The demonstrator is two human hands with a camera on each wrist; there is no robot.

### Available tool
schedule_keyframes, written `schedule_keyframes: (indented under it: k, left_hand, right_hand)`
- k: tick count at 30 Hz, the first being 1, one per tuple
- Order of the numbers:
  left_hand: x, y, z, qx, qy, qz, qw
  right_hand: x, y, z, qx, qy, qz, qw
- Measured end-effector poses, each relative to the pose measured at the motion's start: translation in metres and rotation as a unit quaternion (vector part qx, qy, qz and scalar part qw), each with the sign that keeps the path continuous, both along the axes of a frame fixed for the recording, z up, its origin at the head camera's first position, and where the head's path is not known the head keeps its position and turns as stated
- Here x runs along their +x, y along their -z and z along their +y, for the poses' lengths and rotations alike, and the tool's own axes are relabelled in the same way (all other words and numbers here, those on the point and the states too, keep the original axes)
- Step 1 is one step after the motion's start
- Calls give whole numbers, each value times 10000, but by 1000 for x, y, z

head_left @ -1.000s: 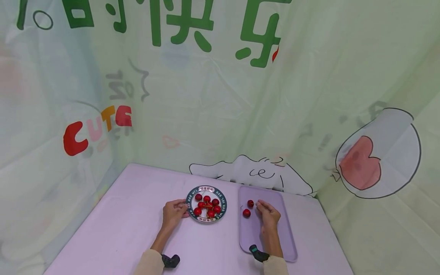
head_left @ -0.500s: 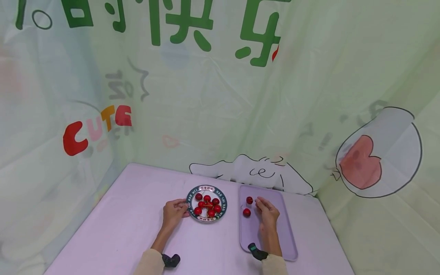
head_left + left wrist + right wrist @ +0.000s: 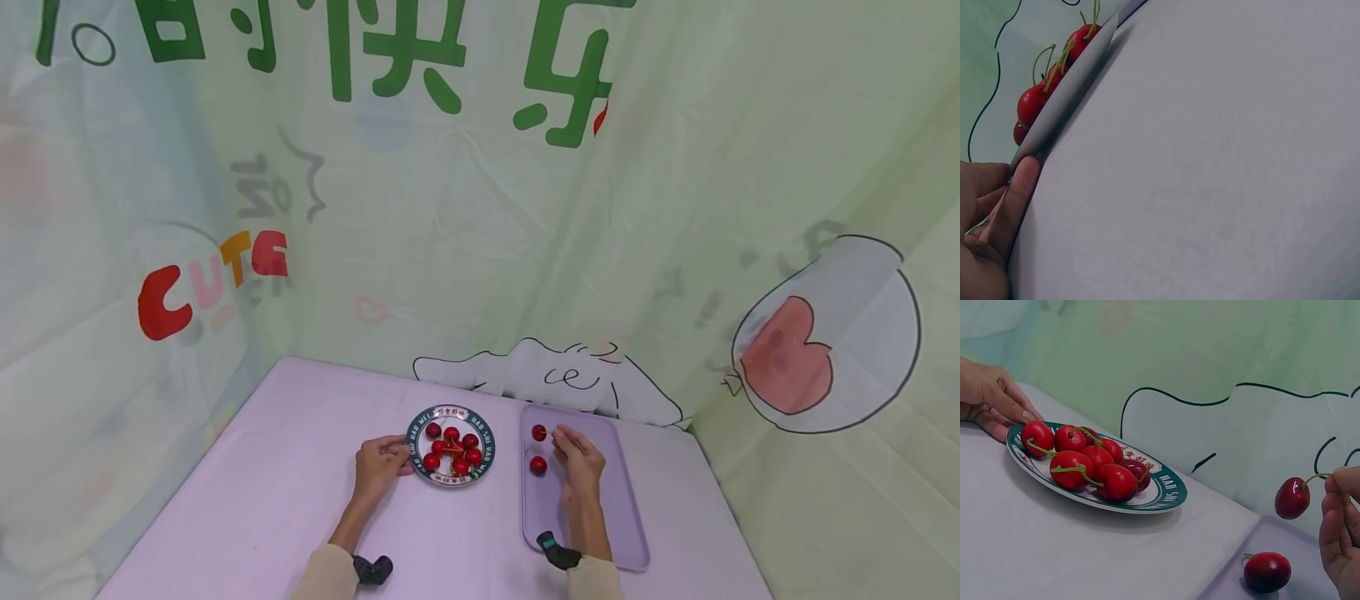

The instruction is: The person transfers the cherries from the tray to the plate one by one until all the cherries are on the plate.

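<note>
My left hand (image 3: 380, 467) grips the left rim of a round plate (image 3: 414, 467) with a dark green patterned border, thumb above and fingers below. Several red cherries (image 3: 1071, 470) with green stems are heaped on that plate. Over the lilac tray, my right hand (image 3: 582, 462) pinches one cherry (image 3: 1292, 498) by its stem, so the fruit hangs in the air left of the fingertips. Below it a second cherry (image 3: 1267, 572) lies on the tray (image 3: 622, 508). In the left wrist view the plate shows edge-on, with fingers at its near end.
The table has a pale lilac cloth (image 3: 247, 483). Behind and at both sides hang printed fabric curtains (image 3: 450, 250), the back one meeting the table's far edge. A strip of tabletop separates plate and tray.
My right hand has moved slightly left and away from me, carrying the cherry by its stem toward the tray's left edge. The left hand and plate have stayed put.
</note>
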State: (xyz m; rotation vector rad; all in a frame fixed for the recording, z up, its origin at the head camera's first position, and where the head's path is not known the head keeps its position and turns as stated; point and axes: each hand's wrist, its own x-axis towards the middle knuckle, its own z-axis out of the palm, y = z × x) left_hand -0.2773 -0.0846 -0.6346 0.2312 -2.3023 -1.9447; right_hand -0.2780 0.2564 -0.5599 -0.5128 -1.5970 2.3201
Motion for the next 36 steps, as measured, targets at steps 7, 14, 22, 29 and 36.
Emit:
schedule_keyframes:
  k: [7, 14, 22, 29, 36]
  left_hand:
    - [-2, 1, 0, 67, -17, -45, 10000]
    - [-3, 3, -1, 106, -2, -1, 9999]
    - [-2, 0, 0, 81, -21, -34, 10000]
    - [1, -2, 0, 112, -33, -25, 9999]
    - [0, -1, 0, 49, -50, -51, 10000]
  right_hand:
    - [-1, -3, -3, -47, -79, 4, 10000]
    - [1, -11, -10, -18, -145, 15, 9999]
    - [2, -14, -19, -298, -216, -3, 9993]
    - [2, -11, -23, -367, -343, 182, 9986]
    - [3, -11, -29, -285, -383, 171, 9987]
